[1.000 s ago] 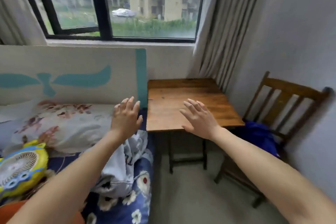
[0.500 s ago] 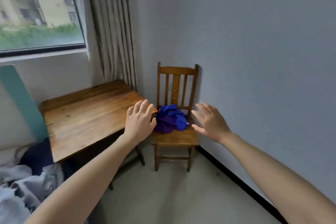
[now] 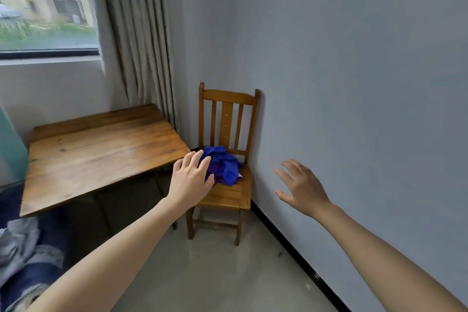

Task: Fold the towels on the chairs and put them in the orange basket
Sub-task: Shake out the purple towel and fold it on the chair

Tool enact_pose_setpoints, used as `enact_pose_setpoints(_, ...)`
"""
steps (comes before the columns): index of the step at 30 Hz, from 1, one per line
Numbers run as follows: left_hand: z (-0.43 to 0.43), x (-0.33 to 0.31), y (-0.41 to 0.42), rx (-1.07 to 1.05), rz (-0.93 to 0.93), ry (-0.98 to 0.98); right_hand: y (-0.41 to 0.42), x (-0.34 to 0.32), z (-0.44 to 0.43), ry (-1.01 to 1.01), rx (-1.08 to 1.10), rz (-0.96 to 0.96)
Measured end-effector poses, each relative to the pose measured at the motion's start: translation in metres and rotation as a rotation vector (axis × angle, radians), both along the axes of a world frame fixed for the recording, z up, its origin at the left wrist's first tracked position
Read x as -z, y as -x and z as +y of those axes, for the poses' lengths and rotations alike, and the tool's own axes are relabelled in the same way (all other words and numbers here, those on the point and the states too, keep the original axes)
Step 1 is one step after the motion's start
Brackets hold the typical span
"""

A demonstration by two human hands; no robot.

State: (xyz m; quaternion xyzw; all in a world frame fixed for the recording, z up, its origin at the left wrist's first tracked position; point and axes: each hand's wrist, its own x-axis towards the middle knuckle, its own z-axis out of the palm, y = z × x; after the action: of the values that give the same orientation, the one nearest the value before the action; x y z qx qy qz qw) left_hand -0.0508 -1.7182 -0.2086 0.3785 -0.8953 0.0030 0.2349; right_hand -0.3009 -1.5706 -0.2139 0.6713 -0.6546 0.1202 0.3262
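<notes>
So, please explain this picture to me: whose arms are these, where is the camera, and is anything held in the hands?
There is no machine here. The arms belong to a person who wears one wide-angle camera on the head, so you look forward and down, as the person does. The left hand and the right hand are both open, fingers spread, and neither holds anything. The left hand appears in front of a crumpled blue towel; whether it touches the towel, I cannot tell. The towel lies on the seat of a wooden chair, which stands in the corner against the wall. Left of the chair stands a wooden table. The orange basket is not in view.
</notes>
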Motion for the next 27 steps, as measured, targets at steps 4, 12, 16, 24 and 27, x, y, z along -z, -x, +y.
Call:
enact_pose_setpoints(4, -0.020, 0.017, 0.012, -0.075, -0.077, -0.012, 0.023, 0.009, -0.029, -0.013, -0.058, -0.036)
enact_pose_setpoints(12, -0.114, 0.049, 0.049, -0.215, -0.059, -0.105, 0.071, 0.028, -0.138, -0.129, -0.112, -0.064)
enact_pose_setpoints(16, -0.151, 0.072, 0.074, -0.244, -0.029, -0.182, 0.092, 0.044, -0.180, -0.216, -0.058, -0.135)
enact_pose_setpoints(24, -0.200, 0.111, 0.127, -0.326, -0.070, -0.401, 0.140, 0.084, -0.242, -0.405, -0.017, -0.234)
enact_pose_setpoints(27, -0.217, 0.125, 0.145, -0.386, -0.079, -0.458, 0.165, 0.101, -0.272, -0.447, -0.036, -0.257)
